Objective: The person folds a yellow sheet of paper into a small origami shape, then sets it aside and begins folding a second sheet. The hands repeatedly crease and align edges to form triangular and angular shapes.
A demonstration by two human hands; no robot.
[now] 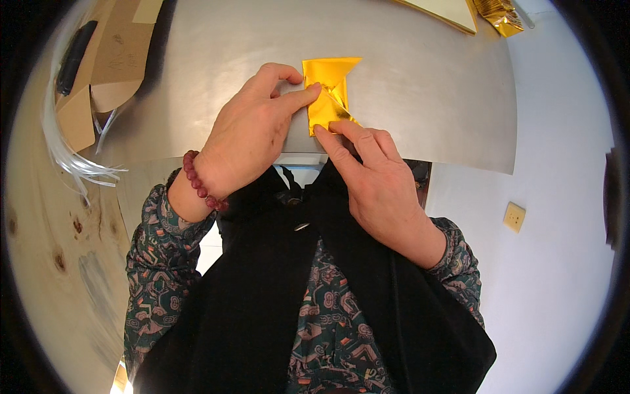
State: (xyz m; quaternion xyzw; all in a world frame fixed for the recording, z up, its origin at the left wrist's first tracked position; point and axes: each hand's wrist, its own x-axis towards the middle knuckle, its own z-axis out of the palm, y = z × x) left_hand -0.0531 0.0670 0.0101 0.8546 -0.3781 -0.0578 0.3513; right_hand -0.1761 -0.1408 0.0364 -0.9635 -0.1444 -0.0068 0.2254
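Observation:
A small folded piece of shiny gold foil paper [321, 105] lies on the grey metal tabletop, a pointed flap sticking out at its upper right and another at its lower right. My left hand [252, 121] comes from the left, its thumb pressed on the middle of the foil paper and its index finger bent by the left edge. At the lower edge, my right hand [380, 174] grips the paper with its fingertips. Part of the lower right fold is hidden under those fingers. A dark red bead bracelet [195, 177] circles my left wrist.
At the left stands an open cardboard box [121, 59] with a black object [77, 58] on it. Clear plastic strands [72, 154] hang over the table's left side. Far right lie a stack of sheets [446, 12] and a bundle of gold foil pieces [500, 16]. A wall socket [514, 217] is at right.

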